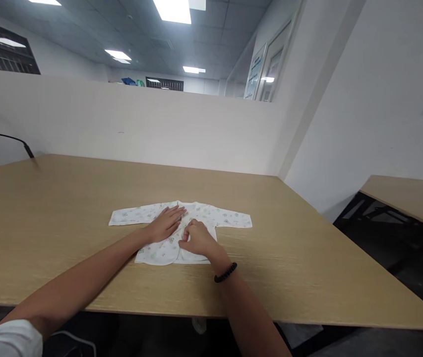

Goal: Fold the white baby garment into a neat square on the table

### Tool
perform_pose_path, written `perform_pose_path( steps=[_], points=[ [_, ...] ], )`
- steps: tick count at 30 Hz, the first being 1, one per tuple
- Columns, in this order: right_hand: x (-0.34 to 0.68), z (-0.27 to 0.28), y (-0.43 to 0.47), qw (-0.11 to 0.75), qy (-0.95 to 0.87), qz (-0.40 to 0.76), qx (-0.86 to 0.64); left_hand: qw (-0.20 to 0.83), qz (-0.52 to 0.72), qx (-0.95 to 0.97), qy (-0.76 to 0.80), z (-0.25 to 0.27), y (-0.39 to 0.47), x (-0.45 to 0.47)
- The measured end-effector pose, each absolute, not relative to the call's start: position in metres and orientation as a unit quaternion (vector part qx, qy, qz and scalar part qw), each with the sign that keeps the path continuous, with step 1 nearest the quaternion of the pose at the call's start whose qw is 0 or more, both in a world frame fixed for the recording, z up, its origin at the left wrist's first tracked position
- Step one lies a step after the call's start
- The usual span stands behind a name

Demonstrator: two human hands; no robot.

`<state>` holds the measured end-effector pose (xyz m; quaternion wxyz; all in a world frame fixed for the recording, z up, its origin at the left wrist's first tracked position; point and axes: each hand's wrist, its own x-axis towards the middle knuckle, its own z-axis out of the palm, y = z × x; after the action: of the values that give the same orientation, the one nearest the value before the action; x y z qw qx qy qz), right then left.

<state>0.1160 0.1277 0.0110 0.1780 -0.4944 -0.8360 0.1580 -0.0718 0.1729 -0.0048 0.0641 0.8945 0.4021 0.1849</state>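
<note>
Center frame, a small white baby shirt (196,218) lies spread on a wooden table (47,223). Left hand (164,224) presses it flat, fingers released; right hand (196,239) pinches the front edge. Pulling could wrinkle or shift the thin fabric.

Two bare forearms, a black beaded bracelet (225,272) on the right wrist — a white sleeve (6,339) at the left arm
</note>
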Motion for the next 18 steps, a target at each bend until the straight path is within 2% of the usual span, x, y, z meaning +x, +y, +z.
perform_pose_path(
  steps=[2, 8, 18],
  points=[
    [0.119, 0.011, 0.130, 0.188, -0.834, 0.173, -0.489, 0.053, 0.211, 0.898, 0.383, 0.004, 0.166, -0.070],
    [0.122, 0.012, 0.129, 0.201, -0.822, 0.185, -0.500, 0.156, 0.098, 0.887, 0.423, 0.026, 0.139, -0.062],
    [0.113, 0.006, 0.131, 0.206, -0.797, 0.164, -0.544, 0.307, 0.130, 0.829, 0.448, 0.021, 0.140, -0.059]
  ],
)
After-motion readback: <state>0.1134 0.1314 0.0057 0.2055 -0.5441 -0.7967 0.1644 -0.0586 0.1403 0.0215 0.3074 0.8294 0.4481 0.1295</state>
